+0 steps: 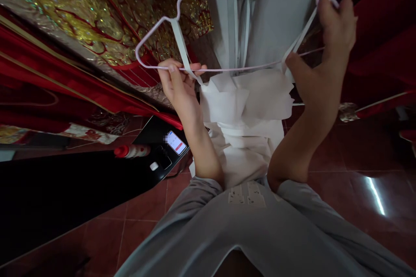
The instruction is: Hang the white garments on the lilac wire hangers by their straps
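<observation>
A thin pale wire hanger (pixel 152 34) is held up in front of me, with a white garment (pixel 247 108) hanging from it by two narrow straps. My left hand (pixel 178 82) is closed on the hanger's bottom bar and the left strap (pixel 180 47). My right hand (pixel 328 47) pinches the hanger's right shoulder where the right strap loops over it. The garment's body drops between my forearms toward my grey sleeves.
Red and gold embroidered garments (pixel 97 17) hang at the left, dark red cloth (pixel 383 30) at the right. A black table (pixel 65 190) at lower left holds a phone (pixel 177 143), a red-and-white bottle (pixel 131 151) and a small white object. Red floor tiles (pixel 351 173) lie below.
</observation>
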Motion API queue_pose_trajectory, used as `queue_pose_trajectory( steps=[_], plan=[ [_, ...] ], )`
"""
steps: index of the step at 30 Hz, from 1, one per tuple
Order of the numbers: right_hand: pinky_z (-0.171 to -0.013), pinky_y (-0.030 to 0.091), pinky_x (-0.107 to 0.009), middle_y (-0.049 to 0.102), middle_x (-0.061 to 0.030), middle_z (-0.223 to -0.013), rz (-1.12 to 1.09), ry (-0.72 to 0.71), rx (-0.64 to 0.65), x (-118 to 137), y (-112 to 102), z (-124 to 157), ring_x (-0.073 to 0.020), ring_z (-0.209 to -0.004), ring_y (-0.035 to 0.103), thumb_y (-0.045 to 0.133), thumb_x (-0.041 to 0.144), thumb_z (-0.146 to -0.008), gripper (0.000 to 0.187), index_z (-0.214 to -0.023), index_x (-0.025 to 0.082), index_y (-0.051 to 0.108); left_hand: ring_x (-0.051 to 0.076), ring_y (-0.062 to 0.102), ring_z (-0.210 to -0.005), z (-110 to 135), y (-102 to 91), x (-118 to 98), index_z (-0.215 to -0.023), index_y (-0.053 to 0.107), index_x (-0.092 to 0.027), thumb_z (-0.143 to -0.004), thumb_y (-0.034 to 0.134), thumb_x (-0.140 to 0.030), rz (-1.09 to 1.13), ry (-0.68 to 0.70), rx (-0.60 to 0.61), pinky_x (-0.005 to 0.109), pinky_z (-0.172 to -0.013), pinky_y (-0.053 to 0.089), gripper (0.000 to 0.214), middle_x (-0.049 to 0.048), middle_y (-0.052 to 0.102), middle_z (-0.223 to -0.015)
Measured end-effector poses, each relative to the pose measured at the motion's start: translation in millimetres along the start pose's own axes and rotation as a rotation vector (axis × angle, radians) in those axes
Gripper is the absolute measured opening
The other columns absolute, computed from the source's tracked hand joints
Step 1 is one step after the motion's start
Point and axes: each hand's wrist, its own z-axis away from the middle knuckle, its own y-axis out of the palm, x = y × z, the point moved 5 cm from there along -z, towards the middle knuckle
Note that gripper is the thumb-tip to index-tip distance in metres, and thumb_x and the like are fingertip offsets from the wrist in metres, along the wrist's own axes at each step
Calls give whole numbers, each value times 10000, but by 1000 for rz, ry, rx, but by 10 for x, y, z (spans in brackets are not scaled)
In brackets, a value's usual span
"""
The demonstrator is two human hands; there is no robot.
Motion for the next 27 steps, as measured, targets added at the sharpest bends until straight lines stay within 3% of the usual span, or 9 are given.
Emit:
queue_pose_trajectory(
  steps=[3,7,11,13,15,17,20,23,27],
  plan=[
    [-1380,124,-582,451,-30,-1634,-98,0,69,14,63,219,-248,-1588,357,726,231,-821,622,-1430,317,631,136,717,-660,-1,6,8,-923,434,-230,-1165,268,-147,-30,10,3,265,-747,615,305,0,689,-746],
    [-1383,172,-569,578,12,-1519,-162,48,49,101,150,365,-235,-1562,404,735,396,-853,586,-1425,360,608,153,720,-664,-4,5,23,-943,420,-223,-1161,290,-171,-13,30,13,292,-767,623,259,2,684,-739],
    [-1315,322,-504,634,5,-1371,-387,224,-261,230,135,387,-221,-1434,511,734,306,-815,360,-1175,320,726,151,732,-694,2,-5,41,-951,410,-224,-1153,294,-169,-25,3,12,288,-787,617,239,-3,679,-753],
    [-1182,445,-397,621,-15,-1269,-538,372,-439,246,157,431,-170,-1269,571,718,227,-776,269,-1044,250,725,158,745,-719,14,5,39,-962,401,-223,-1150,298,-174,-10,5,43,293,-799,609,220,3,684,-766],
    [-987,500,-287,595,-13,-1096,-650,518,-511,226,248,479,-105,-1014,580,685,207,-761,186,-945,211,661,169,756,-749,29,14,42,-973,395,-221,-1149,304,-191,0,4,76,303,-813,599,200,9,687,-787],
    [-791,483,-238,550,-2,-920,-740,624,-445,196,385,496,-81,-804,522,668,256,-770,150,-889,200,595,176,758,-768,44,12,54,-990,391,-223,-1149,303,-214,-15,-1,88,312,-825,588,183,10,678,-801],
    [-628,428,-236,589,-13,-851,-906,774,-205,194,590,493,-99,-699,506,676,394,-786,218,-909,219,628,190,751,-786,63,11,70,-1002,391,-235,-1143,364,-278,-40,0,91,344,-863,577,150,8,669,-824],
    [-648,491,-271,694,-27,-1060,-1117,792,-47,330,648,456,-139,-781,584,631,584,-830,393,-1095,297,675,195,731,-765,79,20,67,-995,422,-251,-1121,466,-313,-22,15,82,359,-876,577,147,10,692,-844],
    [-740,543,-291,677,2,-1224,-1345,710,-12,501,593,420,-156,-904,652,585,672,-876,433,-1143,331,593,140,622,-553,100,18,86,-973,496,-256,-1120,381,-234,-18,-39,59,315,-763,571,188,13,738,-891]
  ],
)
